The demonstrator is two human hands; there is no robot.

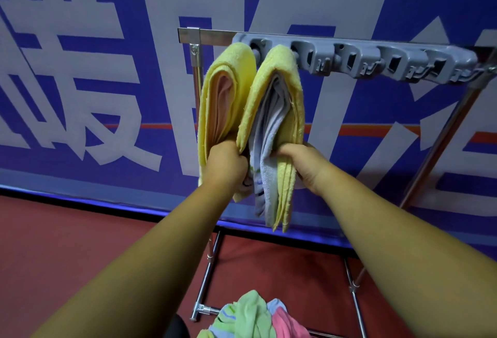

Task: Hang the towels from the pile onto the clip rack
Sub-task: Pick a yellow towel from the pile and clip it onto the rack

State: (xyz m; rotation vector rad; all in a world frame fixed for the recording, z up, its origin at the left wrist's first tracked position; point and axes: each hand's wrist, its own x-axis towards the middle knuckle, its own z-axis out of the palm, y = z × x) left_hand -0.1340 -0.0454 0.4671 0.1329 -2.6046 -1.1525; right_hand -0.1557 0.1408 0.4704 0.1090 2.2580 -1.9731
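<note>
Head-camera view showed both hands raised to the hanging towels. The left hand (227, 161) had its fingers curled tight into a fist around the lower edge of the yellow towel with the pink lining (223, 95), its knuckles also pressing against the neighbouring cloth. The right hand (302, 161) had its fingers closed in a pinch on the pale blue-grey towel (271, 133) and the yellow towel (277, 74) folded over it, the fingertips hidden inside the folds.

Both yellow towels hung side by side from the left end of the grey clip rack (376, 60), each draped through one of the first two clips, their tops touching the rack and their lower ends dangling below the hands. The remaining clips to the right held nothing. The clip rack was fixed along the top bar of a chrome metal stand (197, 68), which stood on a red floor (67, 243) just in front of a blue banner with large white characters (80, 68).

At the bottom edge, near the stand's foot, lay the pile of towels (255, 316), with green, pink and light blue cloth crumpled together, well below the hands.
</note>
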